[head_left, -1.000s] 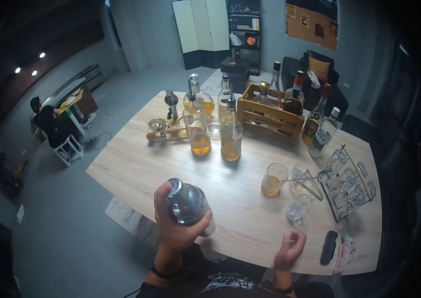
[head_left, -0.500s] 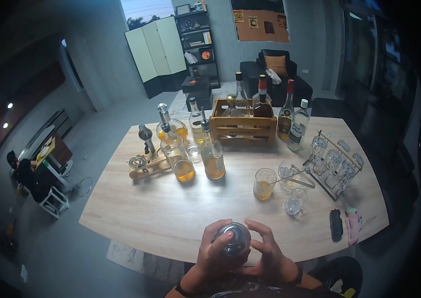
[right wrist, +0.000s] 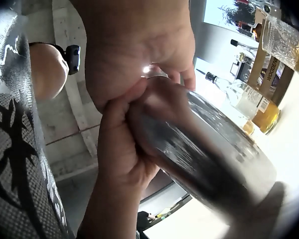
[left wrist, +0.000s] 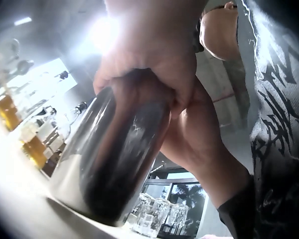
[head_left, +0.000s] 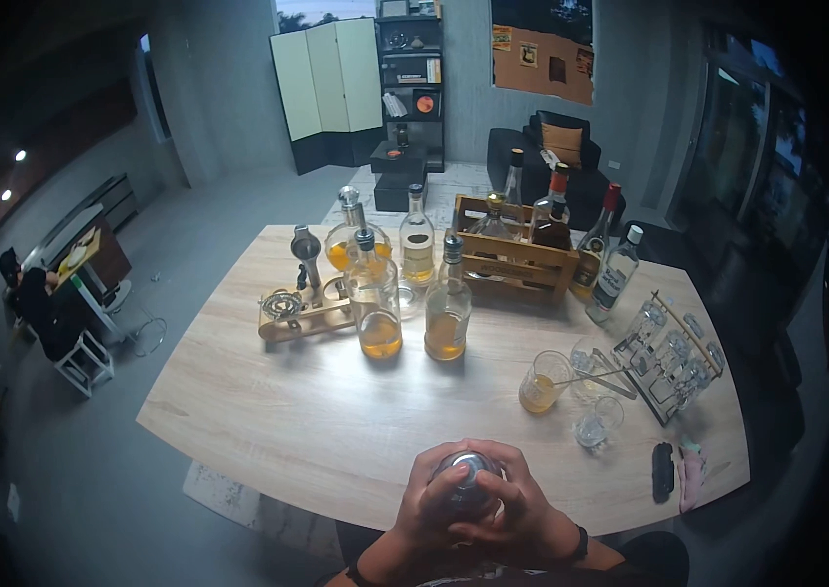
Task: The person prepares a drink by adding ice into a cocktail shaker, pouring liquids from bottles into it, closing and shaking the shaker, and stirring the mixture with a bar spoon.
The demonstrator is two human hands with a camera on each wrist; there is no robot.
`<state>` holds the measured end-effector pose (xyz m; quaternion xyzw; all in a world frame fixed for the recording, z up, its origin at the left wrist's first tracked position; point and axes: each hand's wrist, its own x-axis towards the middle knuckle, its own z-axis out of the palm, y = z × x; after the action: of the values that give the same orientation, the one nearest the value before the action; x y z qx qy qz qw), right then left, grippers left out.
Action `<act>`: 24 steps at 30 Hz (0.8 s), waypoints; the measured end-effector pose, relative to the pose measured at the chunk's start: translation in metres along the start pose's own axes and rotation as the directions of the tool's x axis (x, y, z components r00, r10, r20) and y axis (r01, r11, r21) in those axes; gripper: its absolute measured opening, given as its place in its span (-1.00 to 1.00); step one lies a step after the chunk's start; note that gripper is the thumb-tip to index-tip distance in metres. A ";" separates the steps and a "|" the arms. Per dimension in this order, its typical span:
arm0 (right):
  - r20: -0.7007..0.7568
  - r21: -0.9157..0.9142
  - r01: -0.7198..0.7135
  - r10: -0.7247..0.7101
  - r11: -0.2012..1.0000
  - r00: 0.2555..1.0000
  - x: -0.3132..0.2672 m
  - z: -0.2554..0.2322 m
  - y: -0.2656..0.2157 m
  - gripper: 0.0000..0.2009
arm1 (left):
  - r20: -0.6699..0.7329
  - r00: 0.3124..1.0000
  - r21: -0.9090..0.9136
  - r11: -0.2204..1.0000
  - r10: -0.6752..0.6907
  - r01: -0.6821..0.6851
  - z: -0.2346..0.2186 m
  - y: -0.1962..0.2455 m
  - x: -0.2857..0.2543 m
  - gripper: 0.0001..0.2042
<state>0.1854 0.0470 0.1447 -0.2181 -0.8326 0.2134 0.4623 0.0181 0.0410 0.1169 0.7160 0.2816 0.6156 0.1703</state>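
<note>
A shiny metal cocktail shaker stands at the near edge of the table in the head view, its cap toward the camera. My left hand grips its upper part from the left, thumb on top beside the cap. From the other side my right hand wraps round it, fingers closed about the top. In the left wrist view the bare lower body of the shaker shows below both hands, its base low over the tabletop. The right wrist view shows the shaker tilted across the picture, palms covering its upper end.
Several bottles stand mid-table by a wooden bar-tool stand. Behind is a wooden crate of bottles. At right are a mixing glass, a small glass, a glass rack and a pink cloth. A person sits far left.
The shaker has come from the left, held in my left hand alone, to the table's near middle. My right hand has moved in from the right and now grips it too.
</note>
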 end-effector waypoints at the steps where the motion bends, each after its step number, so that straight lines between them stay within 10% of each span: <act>1: -0.003 0.003 -0.011 0.011 1.000 1.000 0.003 0.002 0.003 -0.10 | -0.017 1.000 0.005 1.000 -0.010 0.010 -0.002 -0.005 -0.002 -0.11; 24: 0.071 0.142 -0.041 0.031 0.989 0.997 0.014 0.003 0.021 -0.04 | -0.003 0.996 -0.013 0.996 -0.087 0.087 0.002 -0.022 -0.020 0.10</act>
<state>0.1793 0.0716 0.1407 -0.1919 -0.8264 0.2883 0.4440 0.0142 0.0469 0.0879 0.7008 0.3090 0.6107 0.2011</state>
